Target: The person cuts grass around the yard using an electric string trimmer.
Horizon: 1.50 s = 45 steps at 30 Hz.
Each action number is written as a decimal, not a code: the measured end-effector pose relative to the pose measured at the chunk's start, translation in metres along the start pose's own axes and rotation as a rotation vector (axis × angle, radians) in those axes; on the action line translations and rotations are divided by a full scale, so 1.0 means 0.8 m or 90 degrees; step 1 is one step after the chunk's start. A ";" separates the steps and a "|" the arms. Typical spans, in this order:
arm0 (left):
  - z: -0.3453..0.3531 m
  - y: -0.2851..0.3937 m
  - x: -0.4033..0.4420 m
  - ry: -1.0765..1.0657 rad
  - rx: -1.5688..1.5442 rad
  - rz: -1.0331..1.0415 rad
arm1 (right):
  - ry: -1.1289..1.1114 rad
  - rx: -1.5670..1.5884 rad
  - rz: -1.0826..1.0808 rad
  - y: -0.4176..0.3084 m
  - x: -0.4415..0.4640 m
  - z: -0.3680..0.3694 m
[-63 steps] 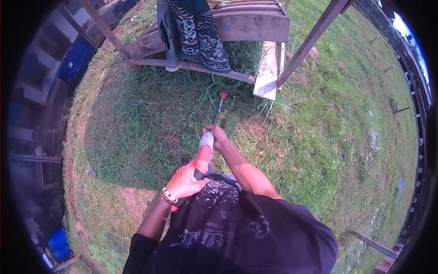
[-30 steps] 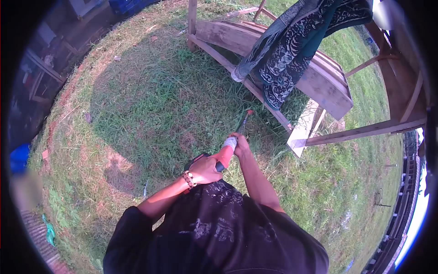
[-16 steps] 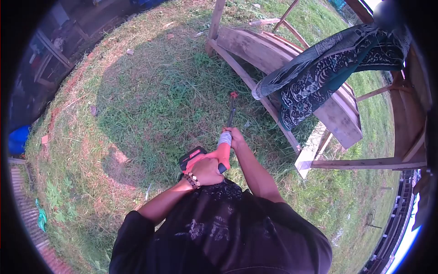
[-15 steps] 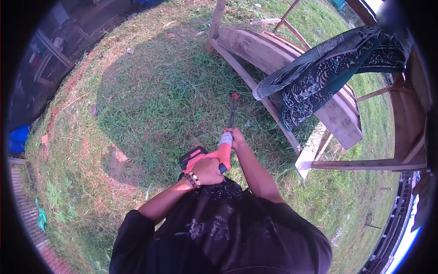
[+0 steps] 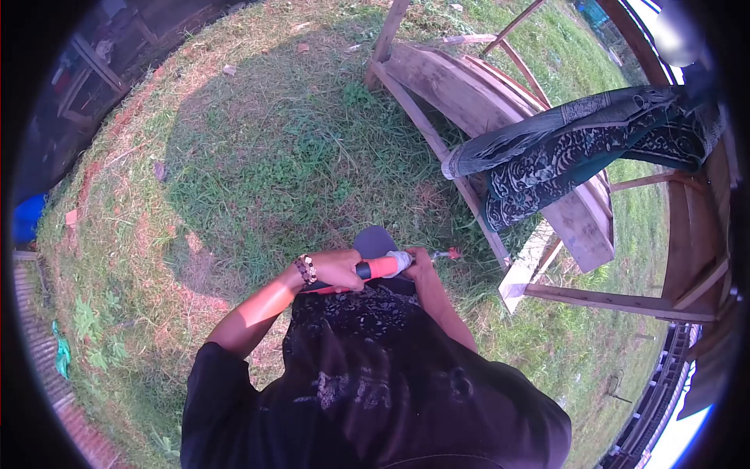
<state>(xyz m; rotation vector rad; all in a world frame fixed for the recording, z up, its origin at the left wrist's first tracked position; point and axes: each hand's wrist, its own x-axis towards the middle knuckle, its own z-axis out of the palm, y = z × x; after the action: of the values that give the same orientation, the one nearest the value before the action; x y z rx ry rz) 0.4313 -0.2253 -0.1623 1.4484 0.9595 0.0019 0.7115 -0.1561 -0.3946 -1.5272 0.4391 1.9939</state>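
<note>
I hold a red-orange cordless grass trimmer (image 5: pixel 383 266) crosswise, close against my dark shirt. My left hand (image 5: pixel 341 270), with a beaded bracelet at its wrist, is closed around the rear handle. Just past the grey-wrapped collar, my right hand (image 5: pixel 420 264) grips the front of the tool. Beyond that hand the small red head (image 5: pixel 454 253) sticks out to the right; most of the shaft is hidden or foreshortened. A rounded dark-grey shape (image 5: pixel 375 240) shows just beyond the trimmer, and I cannot make out what it is.
Grass and low weeds (image 5: pixel 297 164) cover the ground ahead. A wooden frame with planks (image 5: pixel 461 86) stands at the right, with a patterned dark green cloth (image 5: pixel 555 160) draped over it. A blue object (image 5: pixel 30 217) lies at the far left. Corrugated sheeting (image 5: pixel 39 328) runs along the left edge.
The trimmer has swung from pointing forward over the grass to lying crosswise near my body, its head now at the right. Both hands have drawn in and kept hold.
</note>
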 end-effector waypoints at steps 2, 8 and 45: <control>-0.007 0.008 -0.011 0.005 -0.021 -0.032 | 0.001 -0.034 0.010 0.003 -0.020 0.017; -0.013 -0.023 0.001 0.128 0.027 -0.003 | -0.100 -0.149 -0.034 -0.012 0.025 0.087; -0.390 -0.050 -0.058 0.004 -0.111 -0.084 | 0.013 -0.250 0.014 -0.050 0.082 0.322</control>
<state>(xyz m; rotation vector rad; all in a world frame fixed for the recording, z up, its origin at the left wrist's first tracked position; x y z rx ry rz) 0.2097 -0.0012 -0.1181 1.2243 1.0330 -0.0070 0.5295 0.0407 -0.3789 -1.7798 0.0721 2.1751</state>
